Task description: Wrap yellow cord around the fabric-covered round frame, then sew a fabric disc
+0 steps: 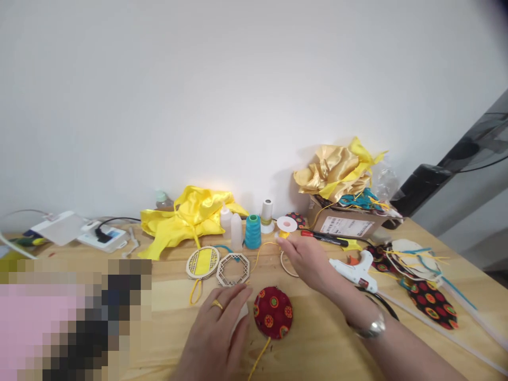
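Observation:
My right hand [307, 259] reaches across the table and grips a spool of yellow thread [286, 224] by its side; its white round flange faces up. A strand of yellow thread hangs to the left of the spool. My left hand [222, 325], with a ring on one finger, is curled around a small white piece [239, 317], mostly hidden by the fingers. Just right of that hand lies a round pad of dark red patterned fabric [273, 312] with a yellow cord at its lower edge. Beyond my left hand are an octagonal wooden frame [219, 270] and a round wooden frame with yellow fabric [204, 261].
A white glue gun [359, 270] lies beside my right forearm. Along the wall stand a teal thread cone [253, 233], white bottles [236, 233], yellow satin [186, 217] and a cardboard box [349, 225] heaped with fabric. Patterned fabric pieces [432, 304] lie at right.

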A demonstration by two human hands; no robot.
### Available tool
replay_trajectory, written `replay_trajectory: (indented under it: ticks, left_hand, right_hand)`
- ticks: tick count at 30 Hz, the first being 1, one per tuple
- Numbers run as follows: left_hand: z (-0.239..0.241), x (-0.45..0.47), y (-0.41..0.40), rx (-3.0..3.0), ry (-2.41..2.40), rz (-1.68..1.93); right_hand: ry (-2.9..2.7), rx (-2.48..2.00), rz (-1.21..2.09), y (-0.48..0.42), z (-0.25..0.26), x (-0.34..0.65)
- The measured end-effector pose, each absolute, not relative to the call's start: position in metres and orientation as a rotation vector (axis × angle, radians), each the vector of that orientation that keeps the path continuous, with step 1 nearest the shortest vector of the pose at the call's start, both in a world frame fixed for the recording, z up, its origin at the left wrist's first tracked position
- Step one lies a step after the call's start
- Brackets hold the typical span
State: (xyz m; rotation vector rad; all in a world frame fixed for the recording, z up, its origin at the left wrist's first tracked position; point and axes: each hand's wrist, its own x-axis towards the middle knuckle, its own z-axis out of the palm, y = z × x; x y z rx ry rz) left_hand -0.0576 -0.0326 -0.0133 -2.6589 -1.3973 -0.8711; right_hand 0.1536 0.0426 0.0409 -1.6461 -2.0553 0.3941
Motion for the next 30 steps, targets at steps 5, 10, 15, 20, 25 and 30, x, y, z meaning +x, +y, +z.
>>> replay_trajectory:
  ticks: [5,10,15,20,25,30]
  left_hand:
    - [-0.006,-0.048,-0.030,-2.689,-1.388,-0.919]
    - [-0.009,-0.047,-0.034,-2.699,-1.361,-0.975]
    - [-0.008,-0.047,-0.037,-2.686,-1.561,-1.063]
    - [-0.003,-0.054,-0.025,-2.530,-2.090,-1.434]
    - [0.010,-0.049,-0.008,-2.632,-2.144,-2.104]
    - [0.033,-0.027,-0.019,-2.987,-1.912,-2.657]
  right_hand:
    - [-1.818,-1.598,0.395,0.079,0.034,0.123]
    - [-1.782,-1.568,0.500,0.094,0.027,0.100]
    - [-1.790,-1.522,0.518,0.101,0.025,0.101]
    - [-1.801,-1.432,0.575,0.080,0.059,0.122]
    - [-1.680,-1.037,1.211,0.043,0.100,0.139]
    - [-1.518,-0.843,1.457,0.032,0.104,0.141]
